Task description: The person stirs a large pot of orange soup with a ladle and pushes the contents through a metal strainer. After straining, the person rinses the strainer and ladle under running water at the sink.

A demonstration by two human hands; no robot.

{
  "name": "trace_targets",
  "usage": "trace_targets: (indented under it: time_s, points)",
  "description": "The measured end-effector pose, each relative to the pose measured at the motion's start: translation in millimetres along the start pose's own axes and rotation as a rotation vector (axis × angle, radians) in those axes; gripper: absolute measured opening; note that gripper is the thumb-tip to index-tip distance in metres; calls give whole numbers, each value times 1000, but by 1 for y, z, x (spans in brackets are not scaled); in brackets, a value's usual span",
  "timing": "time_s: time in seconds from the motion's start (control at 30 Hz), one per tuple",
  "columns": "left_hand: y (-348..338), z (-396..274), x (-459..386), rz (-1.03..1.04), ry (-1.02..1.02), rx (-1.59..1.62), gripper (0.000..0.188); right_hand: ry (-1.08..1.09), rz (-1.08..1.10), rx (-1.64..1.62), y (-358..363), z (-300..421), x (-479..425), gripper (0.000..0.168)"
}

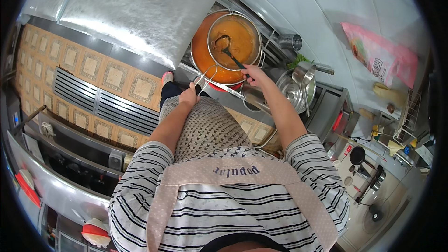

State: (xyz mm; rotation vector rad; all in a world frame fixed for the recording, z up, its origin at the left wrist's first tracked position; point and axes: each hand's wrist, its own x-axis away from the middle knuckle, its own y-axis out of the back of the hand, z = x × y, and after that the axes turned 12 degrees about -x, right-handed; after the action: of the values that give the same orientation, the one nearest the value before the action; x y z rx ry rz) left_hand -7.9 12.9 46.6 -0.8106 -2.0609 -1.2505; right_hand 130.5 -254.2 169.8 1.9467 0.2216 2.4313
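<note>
My left hand [189, 94] is closed around the wire handle of a round metal strainer [235, 67]. The strainer rests in a large pot [192, 57] of orange-red liquid, towards the pot's far right side. Orange-brown liquid fills much of the strainer. In my right hand [255, 75] is the dark handle of a ladle [231, 55], whose bowl dips into the liquid inside the strainer.
Left of the pot is a stainless steel surface [140, 17]. To the right stand stacked metal bowls [289, 92] with a metal dipper [303, 73], a perforated metal cylinder [290, 42] and leafy greens [297, 59]. A pink package [381, 54] lies farther right.
</note>
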Motion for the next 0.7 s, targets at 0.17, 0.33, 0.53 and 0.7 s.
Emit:
trace_targets:
  time_s: [0.17, 0.33, 0.53, 0.7]
  points:
    - [4, -7, 1, 8, 6, 0, 59, 388, -312, 521, -2, -9, -36, 52]
    - [5, -4, -1, -5, 17, 24, 58, 529, -659, 954, -23, -2, -34, 48]
    - [7, -5, 2, -7, 22, 16, 57, 804, -945, 1075, 5, 5, -17, 54]
    - [3, -5, 2, -19, 37, 11, 58, 743, -947, 1142, 24, -10, -6, 59]
